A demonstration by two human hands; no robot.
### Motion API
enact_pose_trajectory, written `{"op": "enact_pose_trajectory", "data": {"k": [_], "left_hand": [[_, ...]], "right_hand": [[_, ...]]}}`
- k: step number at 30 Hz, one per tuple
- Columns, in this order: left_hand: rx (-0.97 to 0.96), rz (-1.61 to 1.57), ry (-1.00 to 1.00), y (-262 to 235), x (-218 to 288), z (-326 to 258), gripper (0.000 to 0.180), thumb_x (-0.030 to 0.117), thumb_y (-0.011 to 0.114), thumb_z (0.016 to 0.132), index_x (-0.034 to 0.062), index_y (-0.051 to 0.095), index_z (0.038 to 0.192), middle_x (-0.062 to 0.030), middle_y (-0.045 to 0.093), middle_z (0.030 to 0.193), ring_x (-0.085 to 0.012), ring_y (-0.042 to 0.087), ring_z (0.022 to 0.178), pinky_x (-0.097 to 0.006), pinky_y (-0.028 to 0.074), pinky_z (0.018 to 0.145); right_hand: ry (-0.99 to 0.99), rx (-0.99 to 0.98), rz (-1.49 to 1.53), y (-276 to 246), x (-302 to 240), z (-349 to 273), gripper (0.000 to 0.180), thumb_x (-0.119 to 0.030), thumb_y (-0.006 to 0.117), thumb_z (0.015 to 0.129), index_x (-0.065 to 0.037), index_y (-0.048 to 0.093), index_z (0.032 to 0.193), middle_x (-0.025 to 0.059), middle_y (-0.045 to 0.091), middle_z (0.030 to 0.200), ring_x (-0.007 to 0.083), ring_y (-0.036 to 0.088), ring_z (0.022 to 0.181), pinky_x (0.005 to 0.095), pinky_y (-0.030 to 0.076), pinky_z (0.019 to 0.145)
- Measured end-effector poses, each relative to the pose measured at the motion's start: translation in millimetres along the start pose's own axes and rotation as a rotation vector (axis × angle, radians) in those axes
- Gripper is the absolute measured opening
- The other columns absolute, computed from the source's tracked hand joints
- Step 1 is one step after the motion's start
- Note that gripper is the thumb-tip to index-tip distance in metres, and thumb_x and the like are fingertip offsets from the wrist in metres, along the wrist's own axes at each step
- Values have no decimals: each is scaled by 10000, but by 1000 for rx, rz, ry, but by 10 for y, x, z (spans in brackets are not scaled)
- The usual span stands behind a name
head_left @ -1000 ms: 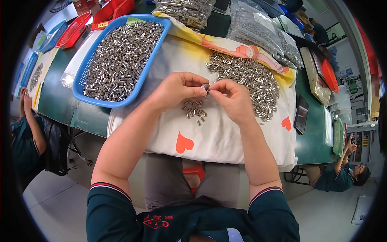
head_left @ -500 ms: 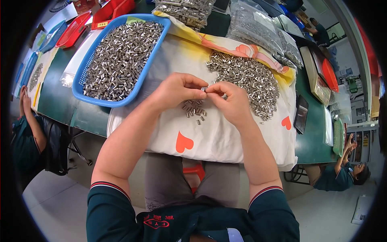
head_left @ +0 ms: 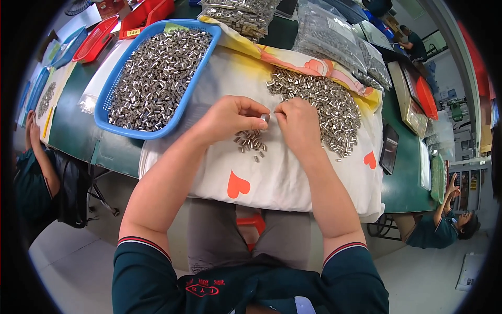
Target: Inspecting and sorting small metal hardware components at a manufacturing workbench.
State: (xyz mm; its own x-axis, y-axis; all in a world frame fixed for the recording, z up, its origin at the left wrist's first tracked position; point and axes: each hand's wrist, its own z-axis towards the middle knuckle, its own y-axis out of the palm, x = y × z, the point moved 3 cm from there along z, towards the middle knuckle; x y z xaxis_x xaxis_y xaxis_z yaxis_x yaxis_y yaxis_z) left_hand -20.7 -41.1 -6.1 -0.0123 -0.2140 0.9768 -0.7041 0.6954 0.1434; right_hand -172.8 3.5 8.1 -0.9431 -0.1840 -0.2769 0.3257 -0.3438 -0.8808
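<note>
Between the thumb and fingers of my left hand (head_left: 234, 116) is a small shiny metal sleeve (head_left: 265, 118), held above the cloth. Just to its right, my right hand (head_left: 298, 123) is closed with its fingertips together. Whatever they may pinch is too small or hidden to make out. A small heap of metal sleeves (head_left: 251, 141) lies on the white cloth (head_left: 282, 183) below my left hand. Beyond my right hand spreads a larger pile of the same sleeves (head_left: 337, 112).
At the left, a blue plastic basket (head_left: 99, 112) is filled with metal sleeves. Bagged metal parts (head_left: 329, 36) lie at the back. A dark phone-like object (head_left: 389, 149) rests right of the cloth on the green table (head_left: 405, 183). Co-workers sit at both sides.
My right hand has drawn back slightly to the right and its fingers have curled, leaving a gap between it and the sleeve. My left hand stays in nearly the same place.
</note>
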Motion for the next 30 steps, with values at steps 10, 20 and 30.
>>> {"op": "enact_pose_trajectory", "data": {"k": [10, 20, 30], "left_hand": [[23, -89, -23, -17, 13, -28, 293, 3, 619, 755, -31, 548, 1037, -68, 615, 892, -107, 590, 795, -228, 481, 726], [15, -70, 26, -18, 33, -2, 279, 33, 637, 757, -46, 561, 1015, -67, 617, 855, -90, 580, 761, -213, 478, 678], [1, -79, 28, -21, 5, -18, 287, 32, 644, 751, -56, 565, 1013, -95, 626, 878, -111, 592, 783, -214, 482, 702]], "right_hand": [[298, -37, 602, -216, -76, -45, 65, -72, 580, 713, -30, 603, 758, 81, 591, 741, 185, 575, 690, 291, 454, 635], [84, -55, 606, -271, -232, -67, 81, -14, 601, 698, -27, 588, 776, 30, 583, 721, 115, 559, 662, 235, 429, 565], [69, -113, 604, -255, -202, -79, 107, -76, 599, 712, -23, 597, 806, 98, 594, 750, 210, 583, 662, 298, 453, 599]]}}
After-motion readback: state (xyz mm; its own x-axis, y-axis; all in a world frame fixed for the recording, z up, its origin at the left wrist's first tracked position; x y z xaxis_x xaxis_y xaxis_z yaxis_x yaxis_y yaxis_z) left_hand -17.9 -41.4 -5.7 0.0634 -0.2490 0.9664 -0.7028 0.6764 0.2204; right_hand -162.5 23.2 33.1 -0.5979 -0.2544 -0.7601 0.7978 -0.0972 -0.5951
